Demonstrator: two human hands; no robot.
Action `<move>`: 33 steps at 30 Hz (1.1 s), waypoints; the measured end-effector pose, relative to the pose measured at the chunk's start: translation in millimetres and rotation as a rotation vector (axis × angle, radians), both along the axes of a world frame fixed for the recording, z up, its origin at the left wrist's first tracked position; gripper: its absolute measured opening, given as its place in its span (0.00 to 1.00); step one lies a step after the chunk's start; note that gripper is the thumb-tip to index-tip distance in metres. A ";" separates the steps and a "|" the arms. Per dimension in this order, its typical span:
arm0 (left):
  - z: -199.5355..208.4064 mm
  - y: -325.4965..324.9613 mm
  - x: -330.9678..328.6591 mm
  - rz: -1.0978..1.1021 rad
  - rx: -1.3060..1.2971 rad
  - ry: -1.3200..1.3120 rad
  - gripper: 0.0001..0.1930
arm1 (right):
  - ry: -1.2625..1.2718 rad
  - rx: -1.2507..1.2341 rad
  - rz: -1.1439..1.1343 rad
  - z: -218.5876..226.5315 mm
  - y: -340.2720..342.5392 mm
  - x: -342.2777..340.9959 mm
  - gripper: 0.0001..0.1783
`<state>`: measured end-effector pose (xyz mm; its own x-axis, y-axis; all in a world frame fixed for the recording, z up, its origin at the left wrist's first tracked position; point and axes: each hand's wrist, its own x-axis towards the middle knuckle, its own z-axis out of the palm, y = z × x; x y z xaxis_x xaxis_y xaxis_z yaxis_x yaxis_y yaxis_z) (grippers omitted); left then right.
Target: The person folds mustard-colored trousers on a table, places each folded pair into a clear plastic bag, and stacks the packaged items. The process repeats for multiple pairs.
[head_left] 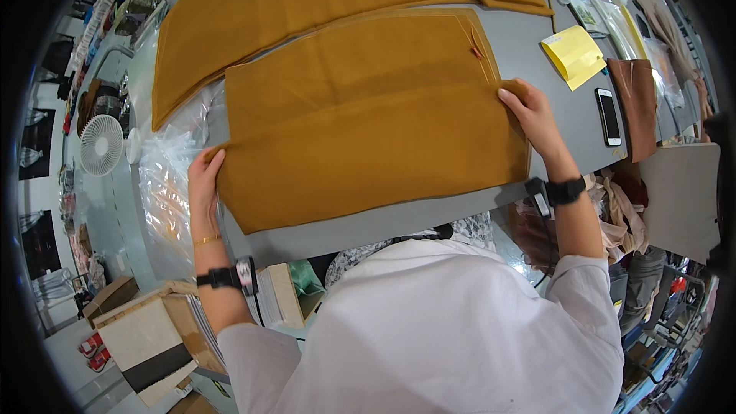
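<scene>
- Folded mustard fabric panel: lies flat on the grey worktable, directly ahead of the person; long axis runs left to right across the view, slightly raised toward the right
- Left hand: at the panel's left short edge, near its lower corner; fingers laid along the edge with the thumb at the cloth, holding the fabric edge rather than spread wide; how much cloth sits under the fingers cannot be told
- Right hand: at the panel's right short edge, upper half; fingers closed narrow on the fabric edge, a small fold of cloth pinched beneath them
- Governing relation: the panel spans between the two hands, one short end to each; neither hand is nearer its end than the other, and the long axis lies along the line joining the grips
- Second mustard fabric piece: larger, spread beyond the panel on the far side of the table, separate from it on the right, close to it on the left
- Clear plastic bag: crumpled, just beside the left hand, partly under the panel's left end
- Yellow sticky pad and smartphone: right of the right hand, apart from the panel
- Brown fabric piece: just beyond the phone
- White desk fan: far left, well apart
</scene>
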<state>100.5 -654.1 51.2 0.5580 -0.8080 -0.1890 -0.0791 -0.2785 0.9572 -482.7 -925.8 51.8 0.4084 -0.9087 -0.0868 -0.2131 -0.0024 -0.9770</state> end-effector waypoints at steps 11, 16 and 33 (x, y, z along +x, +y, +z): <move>10.8 101.5 -93.7 -0.408 0.157 -0.675 0.37 | 0.473 -0.323 0.273 23.4 81.4 -37.9 0.35; 23.0 118.1 -85.5 -0.383 0.186 -1.015 0.14 | 0.532 -0.428 0.266 37.9 73.4 -49.7 0.12; -10.1 -111.3 -21.2 -0.294 0.006 -1.350 0.27 | 1.053 -0.885 -0.140 -37.1 -109.6 70.0 0.25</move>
<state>79.3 -765.4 41.1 0.1203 -0.9277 0.3534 -0.9914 -0.0939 0.0908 -412.7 -1035.4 14.7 0.4126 -0.8501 0.3274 -0.8925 -0.4491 -0.0414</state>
